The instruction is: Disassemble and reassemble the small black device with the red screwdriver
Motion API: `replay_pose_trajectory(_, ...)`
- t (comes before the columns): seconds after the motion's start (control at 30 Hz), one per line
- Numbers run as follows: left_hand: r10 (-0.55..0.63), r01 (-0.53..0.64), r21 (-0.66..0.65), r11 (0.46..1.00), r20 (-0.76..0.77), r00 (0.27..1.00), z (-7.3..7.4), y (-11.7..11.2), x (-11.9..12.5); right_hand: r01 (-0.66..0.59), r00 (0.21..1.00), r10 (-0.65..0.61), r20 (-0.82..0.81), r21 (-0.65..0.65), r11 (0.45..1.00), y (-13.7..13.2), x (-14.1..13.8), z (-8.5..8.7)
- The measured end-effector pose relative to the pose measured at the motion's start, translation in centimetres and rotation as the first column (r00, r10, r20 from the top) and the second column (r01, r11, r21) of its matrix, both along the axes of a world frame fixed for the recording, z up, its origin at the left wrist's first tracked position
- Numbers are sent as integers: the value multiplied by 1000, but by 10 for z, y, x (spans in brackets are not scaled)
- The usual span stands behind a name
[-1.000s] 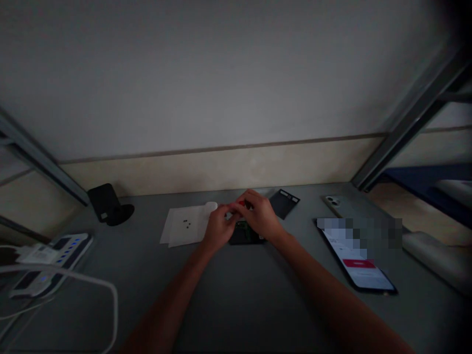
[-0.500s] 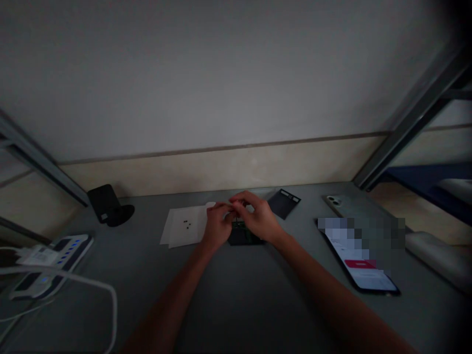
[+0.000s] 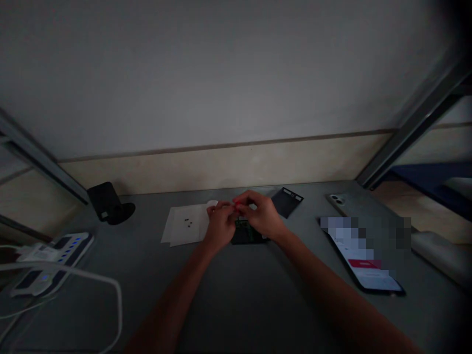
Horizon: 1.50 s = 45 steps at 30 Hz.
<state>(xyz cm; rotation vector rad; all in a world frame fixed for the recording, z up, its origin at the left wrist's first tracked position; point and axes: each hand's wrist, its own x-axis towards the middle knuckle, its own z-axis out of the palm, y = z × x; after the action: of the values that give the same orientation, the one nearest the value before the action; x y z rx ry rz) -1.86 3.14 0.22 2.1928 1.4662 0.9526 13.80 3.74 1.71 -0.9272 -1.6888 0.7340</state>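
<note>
My left hand (image 3: 221,223) and my right hand (image 3: 261,214) meet fingertip to fingertip above a green circuit board (image 3: 243,227) in a flat dark case (image 3: 245,240). The right thumb and fingers pinch a small red tool (image 3: 237,202), with what looks like a thin shaft pointing down to the board; it resembles a small screwdriver. My left fingers are curled closed against it, and their tips are partly hidden. Beside my left hand, several tiny dark pieces like screws (image 3: 188,223) lie on white paper sheets (image 3: 177,233).
A flat dark panel (image 3: 286,202) lies behind my right hand. To the right are a lit phone (image 3: 368,275) and a grey case with camera lenses (image 3: 341,202). At the left stand a black stand (image 3: 106,201) and a power strip (image 3: 75,246) with a white cable (image 3: 120,305).
The fingertips have shifted slightly, and more of the red tool shows between them. Both hands stay over the board. The whole view has moved a little.
</note>
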Motion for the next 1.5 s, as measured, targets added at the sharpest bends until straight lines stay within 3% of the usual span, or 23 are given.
replay_pose_trajectory(0.13,34,-34,26,999,31,999,-4,0,0,90,996,-91,18,41,995,-1,-1,0)
replay_pose_trajectory(0.3,0,0,-5,1000,-9,1000,-6,2,0,-27,1000,27,-1,22,999,-3,-3,-1)
replay_pose_trajectory(0.5,43,-43,50,998,-15,999,-4,2,-3,177,984,-176,22,-33,984,2,-3,-8)
replay_pose_trajectory(0.7,31,-28,37,999,-69,997,-4,2,0,-28,1000,27,15,23,999,-4,-3,1)
replay_pose_trajectory(0.9,-34,60,101,993,-237,971,19,0,-20,111,993,-113,-26,-53,992,1,-3,-2)
replay_pose_trajectory(1.0,-163,156,-49,987,-313,935,36,0,-49,199,980,-198,21,-52,979,2,-4,-3)
replay_pose_trajectory(1.1,-123,29,-226,974,-411,903,45,0,-77,230,971,-228,67,-27,973,3,-2,-3)
replay_pose_trajectory(1.17,-84,-41,-269,962,-438,895,45,1,-88,195,976,-195,101,11,981,3,0,-3)
replay_pose_trajectory(1.33,-85,-43,-290,956,-413,907,39,1,-88,-2,988,-8,157,62,998,0,3,-2)
replay_pose_trajectory(1.5,-62,-54,-287,956,-381,923,39,-3,-78,46,981,-73,181,154,987,-1,3,-1)
